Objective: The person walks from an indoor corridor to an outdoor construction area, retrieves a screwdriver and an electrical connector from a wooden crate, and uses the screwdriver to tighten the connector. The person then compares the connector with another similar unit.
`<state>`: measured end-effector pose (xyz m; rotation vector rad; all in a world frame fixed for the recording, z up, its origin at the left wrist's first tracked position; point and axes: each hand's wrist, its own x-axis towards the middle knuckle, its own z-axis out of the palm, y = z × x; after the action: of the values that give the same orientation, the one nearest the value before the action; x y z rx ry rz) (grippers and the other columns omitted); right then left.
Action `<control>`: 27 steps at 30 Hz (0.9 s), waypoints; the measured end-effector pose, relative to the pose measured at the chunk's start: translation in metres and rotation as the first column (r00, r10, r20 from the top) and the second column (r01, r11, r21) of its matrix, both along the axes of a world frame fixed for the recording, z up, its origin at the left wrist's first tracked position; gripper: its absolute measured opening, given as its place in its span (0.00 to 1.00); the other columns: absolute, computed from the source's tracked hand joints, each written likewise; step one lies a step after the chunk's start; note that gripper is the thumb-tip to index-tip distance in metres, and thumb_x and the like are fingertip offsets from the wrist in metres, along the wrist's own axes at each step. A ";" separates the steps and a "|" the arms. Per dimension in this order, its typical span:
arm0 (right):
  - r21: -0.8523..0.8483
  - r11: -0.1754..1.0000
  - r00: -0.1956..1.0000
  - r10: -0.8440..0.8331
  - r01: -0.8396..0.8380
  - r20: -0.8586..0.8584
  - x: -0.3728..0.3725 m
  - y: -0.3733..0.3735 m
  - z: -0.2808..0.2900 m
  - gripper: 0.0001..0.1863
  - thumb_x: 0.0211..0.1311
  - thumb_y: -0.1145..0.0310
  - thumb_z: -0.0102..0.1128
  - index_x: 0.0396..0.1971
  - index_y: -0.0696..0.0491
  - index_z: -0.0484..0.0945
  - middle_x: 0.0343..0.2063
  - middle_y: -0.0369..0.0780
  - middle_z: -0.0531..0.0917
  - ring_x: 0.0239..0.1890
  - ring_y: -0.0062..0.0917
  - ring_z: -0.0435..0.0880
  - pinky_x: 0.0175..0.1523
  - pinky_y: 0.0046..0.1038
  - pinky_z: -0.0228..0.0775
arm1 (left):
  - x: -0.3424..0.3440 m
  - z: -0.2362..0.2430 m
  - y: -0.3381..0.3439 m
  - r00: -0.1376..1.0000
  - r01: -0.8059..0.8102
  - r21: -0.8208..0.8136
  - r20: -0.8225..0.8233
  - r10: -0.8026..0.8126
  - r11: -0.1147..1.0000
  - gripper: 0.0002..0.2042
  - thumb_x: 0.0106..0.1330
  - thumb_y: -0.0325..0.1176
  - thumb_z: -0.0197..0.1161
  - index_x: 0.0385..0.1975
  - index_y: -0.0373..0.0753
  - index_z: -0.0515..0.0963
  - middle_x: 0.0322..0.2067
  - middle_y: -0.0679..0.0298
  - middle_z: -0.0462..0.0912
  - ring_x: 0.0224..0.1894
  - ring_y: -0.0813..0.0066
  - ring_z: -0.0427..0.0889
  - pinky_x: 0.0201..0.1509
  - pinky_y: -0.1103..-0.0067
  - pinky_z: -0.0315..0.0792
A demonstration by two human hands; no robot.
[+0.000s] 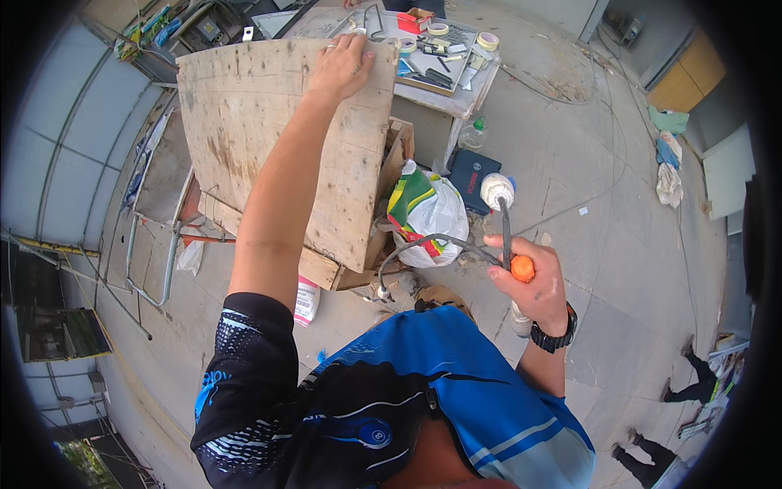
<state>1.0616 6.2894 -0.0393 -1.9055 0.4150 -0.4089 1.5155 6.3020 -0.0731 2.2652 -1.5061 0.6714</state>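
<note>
My left arm reaches across a worn plywood board [269, 122] that leans over a wooden crate [397, 155]. At the board's far edge, my left hand [340, 69] is closed over the wood, its fingertips partly hidden. A small white thing [355, 31] shows just past those fingers. On the right, my right hand [533, 281] is wrapped around a dark grey cable [444, 238] and an orange knob-like end [522, 268]. One length of cable rises to a white round piece [497, 192]; another loops left toward the crate. Under the hand hangs a pale ribbed piece [520, 320].
Tape rolls, a red box [415, 20] and small tools crowd a table [456, 102] behind the board. A plastic bag [432, 213], a blue case [472, 179] and a bottle [473, 133] stand beside the crate. Metal tubing [173, 265] lies left. Other people's legs [700, 381] show right.
</note>
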 end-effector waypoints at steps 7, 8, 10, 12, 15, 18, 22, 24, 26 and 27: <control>0.145 0.987 0.998 -0.066 0.066 -0.005 -0.009 -0.013 -0.026 0.18 0.50 0.79 0.66 0.44 0.60 0.81 0.19 0.31 0.73 0.22 0.12 0.69 0.29 0.18 0.62 | -0.010 -0.007 -0.023 0.998 -0.002 0.045 -0.058 0.005 0.999 0.19 0.69 0.40 0.52 0.57 0.40 0.69 0.59 0.56 0.72 0.65 0.55 0.66 0.65 0.58 0.61; 0.155 0.986 0.998 -0.062 0.064 -0.018 -0.006 -0.015 -0.027 0.18 0.50 0.79 0.65 0.44 0.60 0.81 0.19 0.30 0.73 0.22 0.12 0.68 0.29 0.17 0.61 | -0.007 -0.007 -0.021 0.998 0.002 0.044 -0.058 0.000 0.999 0.19 0.69 0.40 0.52 0.57 0.40 0.69 0.59 0.56 0.71 0.65 0.55 0.66 0.65 0.58 0.61; 0.187 0.979 0.997 -0.069 0.075 -0.042 -0.005 -0.018 -0.028 0.17 0.51 0.79 0.65 0.44 0.60 0.81 0.19 0.30 0.72 0.22 0.12 0.68 0.28 0.17 0.61 | -0.007 -0.010 -0.020 0.998 0.006 0.054 -0.061 -0.003 0.999 0.20 0.68 0.40 0.52 0.58 0.40 0.68 0.60 0.56 0.70 0.66 0.55 0.65 0.65 0.58 0.61; 0.204 0.975 0.996 -0.082 0.090 -0.044 -0.003 -0.022 -0.031 0.17 0.52 0.79 0.65 0.44 0.60 0.80 0.19 0.30 0.72 0.21 0.11 0.68 0.28 0.18 0.60 | -0.001 -0.014 -0.022 0.999 0.012 0.046 -0.044 -0.010 0.999 0.21 0.68 0.39 0.53 0.58 0.40 0.68 0.61 0.57 0.70 0.66 0.55 0.65 0.65 0.58 0.60; 0.209 0.971 0.994 -0.108 0.113 -0.033 0.000 -0.028 -0.036 0.16 0.53 0.78 0.64 0.44 0.61 0.80 0.18 0.29 0.72 0.20 0.11 0.67 0.27 0.18 0.60 | 0.006 -0.016 -0.029 0.997 0.015 0.104 -0.073 -0.007 0.994 0.22 0.67 0.38 0.54 0.60 0.41 0.67 0.61 0.57 0.70 0.65 0.55 0.66 0.65 0.56 0.60; 0.231 0.961 0.988 -0.146 0.154 -0.051 -0.001 -0.037 -0.036 0.16 0.54 0.78 0.64 0.45 0.61 0.80 0.18 0.30 0.72 0.21 0.11 0.68 0.27 0.17 0.60 | 0.012 -0.008 -0.041 0.982 0.022 0.272 -0.188 0.031 0.962 0.23 0.66 0.36 0.54 0.61 0.43 0.66 0.62 0.57 0.69 0.65 0.56 0.67 0.65 0.56 0.61; 0.263 0.932 0.968 -0.246 0.248 -0.044 -0.003 -0.042 -0.037 0.16 0.55 0.77 0.64 0.45 0.61 0.80 0.20 0.31 0.74 0.21 0.12 0.70 0.27 0.17 0.61 | 0.018 -0.027 -0.057 0.982 0.023 0.313 -0.183 0.036 0.949 0.23 0.66 0.36 0.53 0.62 0.44 0.66 0.61 0.57 0.70 0.64 0.56 0.68 0.65 0.58 0.61; 0.277 0.914 0.955 -0.295 0.295 -0.045 -0.008 -0.043 -0.041 0.16 0.56 0.77 0.63 0.46 0.61 0.79 0.20 0.31 0.74 0.21 0.12 0.71 0.28 0.17 0.62 | 0.019 -0.038 -0.067 0.976 0.002 0.319 -0.207 0.067 0.948 0.23 0.66 0.35 0.52 0.63 0.45 0.65 0.62 0.57 0.70 0.65 0.55 0.68 0.66 0.59 0.62; 0.300 0.894 0.941 -0.333 0.334 -0.055 -0.015 -0.044 -0.046 0.16 0.56 0.77 0.63 0.46 0.60 0.79 0.20 0.31 0.75 0.21 0.13 0.71 0.28 0.17 0.63 | 0.021 -0.046 -0.069 0.962 -0.022 0.460 -0.232 0.144 0.888 0.24 0.67 0.36 0.51 0.64 0.45 0.64 0.63 0.56 0.68 0.65 0.55 0.67 0.67 0.60 0.61; 0.313 0.885 0.937 -0.344 0.345 -0.059 -0.018 -0.046 -0.048 0.16 0.56 0.77 0.63 0.46 0.60 0.79 0.20 0.31 0.75 0.21 0.13 0.71 0.28 0.17 0.63 | 0.021 -0.052 -0.070 0.954 -0.023 0.524 -0.244 0.176 0.851 0.24 0.67 0.36 0.50 0.65 0.45 0.64 0.64 0.56 0.68 0.65 0.55 0.67 0.68 0.61 0.61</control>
<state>1.0440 6.2436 -0.0873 -1.5155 0.7807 -0.5387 1.5366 6.2317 -0.1247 2.6984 -1.5642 -0.0691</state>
